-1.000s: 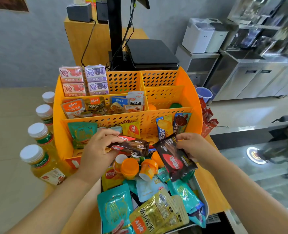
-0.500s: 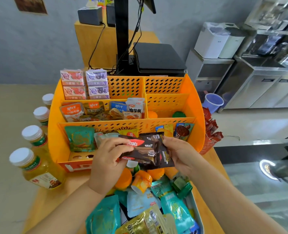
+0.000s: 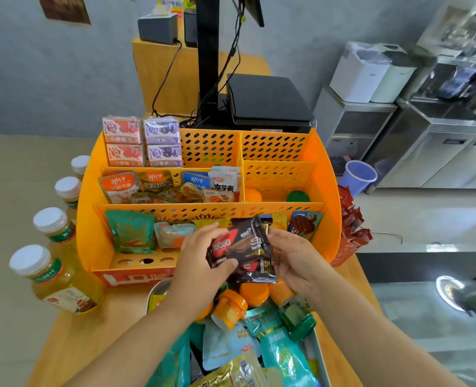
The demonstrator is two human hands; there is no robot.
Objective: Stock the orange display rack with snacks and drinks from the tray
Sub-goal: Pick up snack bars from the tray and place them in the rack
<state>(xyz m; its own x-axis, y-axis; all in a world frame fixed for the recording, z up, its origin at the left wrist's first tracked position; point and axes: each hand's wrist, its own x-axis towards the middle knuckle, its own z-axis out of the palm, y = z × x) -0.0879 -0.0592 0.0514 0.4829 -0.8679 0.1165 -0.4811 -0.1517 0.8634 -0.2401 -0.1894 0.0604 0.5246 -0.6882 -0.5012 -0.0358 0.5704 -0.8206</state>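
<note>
The orange display rack (image 3: 88,208) stands on the wooden counter with three stepped rows. Both hands hold a stack of dark chocolate wafer packets (image 3: 242,250) just in front of the rack's front row. My left hand (image 3: 200,263) grips their left end, my right hand (image 3: 295,258) their right end. Below them the tray (image 3: 322,356) is piled with teal and gold pouches, orange cups (image 3: 253,293) and green packs. The front row holds a teal pouch (image 3: 130,230) and blue cookie packs (image 3: 305,224).
Several tea bottles with white caps (image 3: 55,275) line the rack's left side. Red sachets (image 3: 351,227) hang off its right side. Behind the rack are a black monitor stand (image 3: 207,62) and a black scale (image 3: 267,99). A purple cup (image 3: 356,177) sits beyond.
The two hands came together and joined their separate wafer packets into one stack, then lifted it slightly toward the rack's front row. The view shifted closer to the rack.
</note>
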